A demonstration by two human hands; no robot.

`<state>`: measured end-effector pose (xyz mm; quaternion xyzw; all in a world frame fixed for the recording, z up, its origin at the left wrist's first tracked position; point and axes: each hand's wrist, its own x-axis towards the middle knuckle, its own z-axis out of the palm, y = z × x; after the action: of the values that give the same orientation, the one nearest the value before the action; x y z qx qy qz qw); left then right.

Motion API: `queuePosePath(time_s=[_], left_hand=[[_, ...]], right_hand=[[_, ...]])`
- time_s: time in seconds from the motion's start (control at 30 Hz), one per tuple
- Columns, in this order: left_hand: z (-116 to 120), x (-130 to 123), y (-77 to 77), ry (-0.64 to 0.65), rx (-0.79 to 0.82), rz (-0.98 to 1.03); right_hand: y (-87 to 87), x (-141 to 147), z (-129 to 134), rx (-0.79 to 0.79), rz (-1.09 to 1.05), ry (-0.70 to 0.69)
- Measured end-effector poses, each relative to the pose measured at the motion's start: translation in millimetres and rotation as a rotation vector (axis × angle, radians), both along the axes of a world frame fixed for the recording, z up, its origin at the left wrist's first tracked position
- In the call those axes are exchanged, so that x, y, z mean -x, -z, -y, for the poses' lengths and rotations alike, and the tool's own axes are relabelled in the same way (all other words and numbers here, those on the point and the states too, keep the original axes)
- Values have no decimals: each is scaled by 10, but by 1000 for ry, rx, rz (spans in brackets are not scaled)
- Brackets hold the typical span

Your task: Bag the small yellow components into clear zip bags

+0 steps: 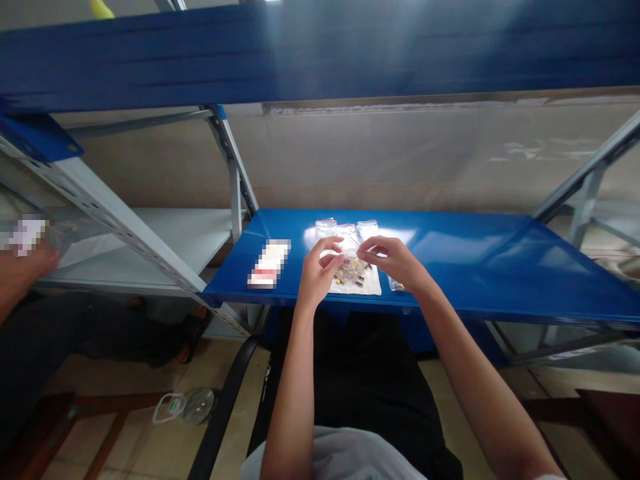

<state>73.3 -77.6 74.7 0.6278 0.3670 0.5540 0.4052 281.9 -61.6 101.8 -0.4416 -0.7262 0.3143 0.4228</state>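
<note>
My left hand (320,270) is curled above the blue shelf top, thumb and forefinger drawn together. Opposite it, my right hand (395,260) pinches with its fingertips. Whatever is between the fingers of either hand is too small and washed out to name. Just below both hands lies a whitish sheet (373,283) with small yellow and dark parts (353,272) scattered over it. Clear zip bags (368,228) lie behind the hands. Another small bag (395,284) with bits inside is partly hidden under my right wrist.
A blurred-out white and red item (270,263) lies left on the blue shelf top (475,260). A blue upper shelf (320,53) hangs overhead, between grey metal posts (110,207). Another person's hand (30,267) is at far left. A clear jug (199,405) stands on the floor.
</note>
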Motion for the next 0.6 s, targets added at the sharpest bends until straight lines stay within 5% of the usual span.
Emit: queuePosePath(time_s=[0.23, 0.6], left_hand=[[60, 108, 25, 110, 198, 23], [105, 117, -21, -19, 265, 22]], right_hand=[[6, 12, 110, 173, -166, 91], [28, 26, 155, 215, -320, 209]])
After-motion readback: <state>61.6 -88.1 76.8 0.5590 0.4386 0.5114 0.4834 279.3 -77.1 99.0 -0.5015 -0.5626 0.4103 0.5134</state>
